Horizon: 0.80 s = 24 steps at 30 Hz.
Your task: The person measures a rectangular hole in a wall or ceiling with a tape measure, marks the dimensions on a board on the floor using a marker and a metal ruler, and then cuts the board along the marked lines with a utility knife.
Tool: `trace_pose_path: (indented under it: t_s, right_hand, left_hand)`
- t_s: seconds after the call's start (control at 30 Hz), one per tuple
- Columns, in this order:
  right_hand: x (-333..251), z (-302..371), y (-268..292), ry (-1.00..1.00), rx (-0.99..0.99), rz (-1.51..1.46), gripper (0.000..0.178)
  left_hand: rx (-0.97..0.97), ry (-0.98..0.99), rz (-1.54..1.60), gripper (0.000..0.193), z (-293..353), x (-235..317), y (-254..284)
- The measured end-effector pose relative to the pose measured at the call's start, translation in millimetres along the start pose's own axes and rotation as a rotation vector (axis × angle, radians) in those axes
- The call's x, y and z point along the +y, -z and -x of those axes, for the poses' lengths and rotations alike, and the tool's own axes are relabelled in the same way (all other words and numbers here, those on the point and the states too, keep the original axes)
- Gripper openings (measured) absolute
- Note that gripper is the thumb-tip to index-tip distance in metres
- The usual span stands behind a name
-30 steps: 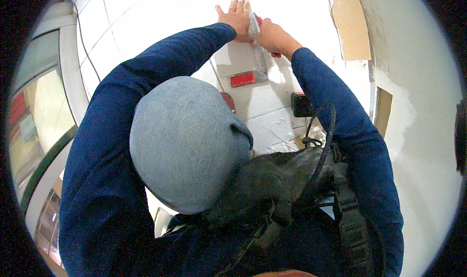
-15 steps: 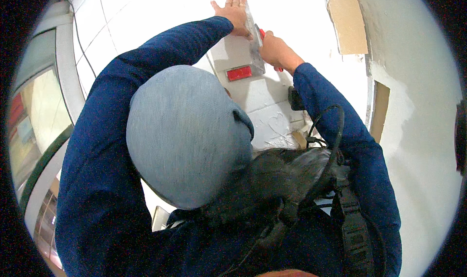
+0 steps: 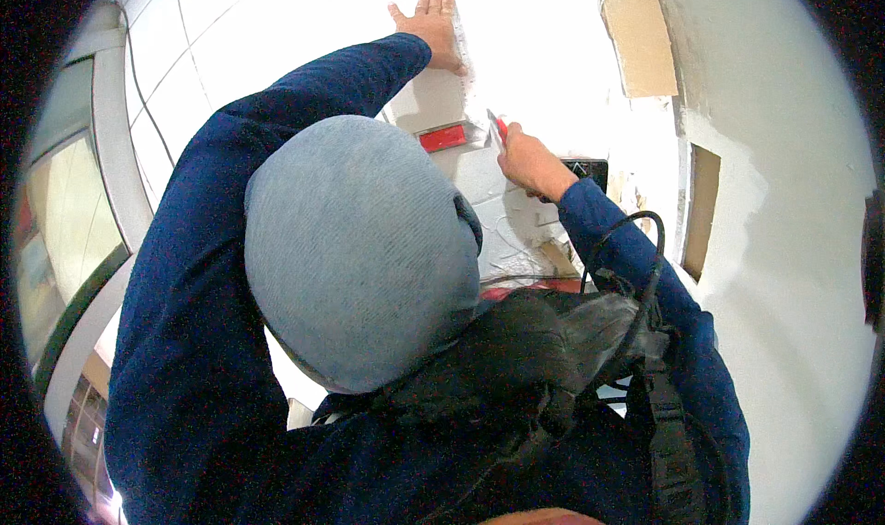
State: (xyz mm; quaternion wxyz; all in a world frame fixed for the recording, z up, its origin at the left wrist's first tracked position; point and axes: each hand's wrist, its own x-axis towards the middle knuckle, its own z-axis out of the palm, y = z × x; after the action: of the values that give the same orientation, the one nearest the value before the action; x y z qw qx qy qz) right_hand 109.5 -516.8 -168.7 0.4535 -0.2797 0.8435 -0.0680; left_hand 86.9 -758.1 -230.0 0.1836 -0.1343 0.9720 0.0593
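My left hand (image 3: 429,32) lies flat with fingers spread on a long, pale straightedge (image 3: 466,75), which rests on a bright white surface. A red part (image 3: 442,138) shows at the straightedge's near end. To the right of that end, my right hand (image 3: 535,165) is closed around a red-handled utility knife (image 3: 502,132). The knife's blade points away from me, just apart from the straightedge. My palm hides part of the handle. Glare washes out most of the white surface.
A black box-shaped object (image 3: 587,170) sits beyond my right wrist. Tan board pieces (image 3: 638,32) show near the patched wall (image 3: 774,248) at right. At left are a framed window (image 3: 69,202) and a hanging dark cable (image 3: 138,73). My grey cap (image 3: 364,248) covers the middle.
My right hand with the knife has come nearer to me, away from the straightedge's side. My left hand stays pressed on the straightedge; the view has shifted slightly.
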Motion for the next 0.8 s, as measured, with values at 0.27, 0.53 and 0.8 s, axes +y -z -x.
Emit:
trace_pose_path:
  t_s: [0.27,0.53,0.8]
  right_hand:
    - [-9,3,35,0.048,0.119,-0.126,0.038]
    - [-70,-112,98,0.03,0.149,-0.264,0.04]
    - [-74,-151,102,0.117,0.189,-0.18,0.041]
  left_hand:
    - [0.042,0.015,0.061,0.139,13,-15,-7]
    - [-0.06,0.013,0.099,0.135,10,-6,8]
    - [-0.082,0.004,0.114,0.136,5,-8,11]
